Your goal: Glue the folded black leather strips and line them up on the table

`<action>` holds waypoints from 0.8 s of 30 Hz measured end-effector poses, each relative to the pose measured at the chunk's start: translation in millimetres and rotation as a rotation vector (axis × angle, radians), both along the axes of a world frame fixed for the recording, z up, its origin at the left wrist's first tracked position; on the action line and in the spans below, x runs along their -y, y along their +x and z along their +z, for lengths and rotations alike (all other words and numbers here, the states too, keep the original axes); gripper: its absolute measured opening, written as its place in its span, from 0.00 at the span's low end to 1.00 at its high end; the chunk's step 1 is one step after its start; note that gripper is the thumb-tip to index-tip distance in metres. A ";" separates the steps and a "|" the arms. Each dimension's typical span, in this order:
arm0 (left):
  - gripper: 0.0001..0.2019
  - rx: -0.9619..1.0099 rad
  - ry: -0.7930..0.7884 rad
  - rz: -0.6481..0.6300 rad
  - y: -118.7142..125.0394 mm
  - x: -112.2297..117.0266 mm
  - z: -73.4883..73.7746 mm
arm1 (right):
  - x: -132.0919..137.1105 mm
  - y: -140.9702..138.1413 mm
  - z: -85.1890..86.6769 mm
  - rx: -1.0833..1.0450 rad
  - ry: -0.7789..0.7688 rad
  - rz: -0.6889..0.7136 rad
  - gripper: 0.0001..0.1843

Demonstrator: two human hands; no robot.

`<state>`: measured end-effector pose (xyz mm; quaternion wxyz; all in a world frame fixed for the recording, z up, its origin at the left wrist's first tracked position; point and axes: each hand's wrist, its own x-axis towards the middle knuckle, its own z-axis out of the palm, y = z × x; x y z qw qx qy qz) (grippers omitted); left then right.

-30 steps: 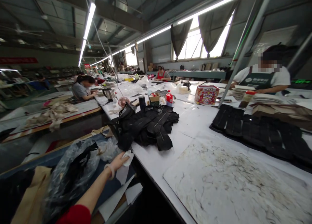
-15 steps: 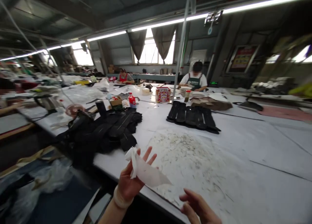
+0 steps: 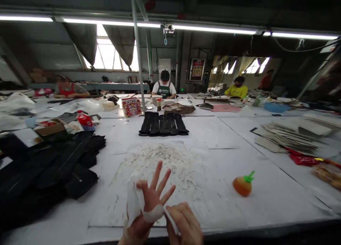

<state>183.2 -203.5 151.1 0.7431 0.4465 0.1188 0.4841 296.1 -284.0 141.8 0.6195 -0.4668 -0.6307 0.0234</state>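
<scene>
My left hand (image 3: pixel 155 199) is raised over the near edge of the table, palm showing and fingers spread wide. A thin white strip (image 3: pixel 134 199), cloth or paper, hangs beside its thumb and crosses the base of the palm. My right hand (image 3: pixel 185 222) is closed beside the left wrist, its fingers pinching one end of the strip. A pale band circles the left wrist. Beneath the hands lies a stained white sheet (image 3: pixel 106 211) strewn with dark scraps. Beyond it sits a row of black padded pieces (image 3: pixel 163 125).
Black pieces (image 3: pixel 77 167) are heaped at left, near a red bottle (image 3: pixel 84 120) and an open box (image 3: pixel 52 131). An orange item with a green top (image 3: pixel 242 185) sits at right, before stacked grey sheets (image 3: pixel 290 136). A pole (image 3: pixel 137 53) rises behind; several people work across the table.
My view has swung right. The white strip, earlier lying across the left palm, now passes round the left hand's base, and my right hand has come in and closed on its end.
</scene>
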 end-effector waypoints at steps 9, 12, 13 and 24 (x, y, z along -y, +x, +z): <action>0.16 0.326 -0.086 -0.241 29.1 9.2 -26.4 | -27.4 33.0 -5.7 -0.788 -0.658 0.241 0.15; 0.08 0.316 -0.204 -0.386 37.3 9.4 -35.6 | -30.8 36.1 -18.0 -0.817 -0.640 0.164 0.14; 0.06 0.298 -0.265 -0.417 40.8 9.2 -37.8 | -32.2 38.2 -22.3 -0.777 -0.629 0.102 0.14; 0.14 -0.282 -0.805 0.058 66.0 -18.2 -33.2 | -7.8 199.0 -66.2 -0.506 -0.512 -0.719 0.30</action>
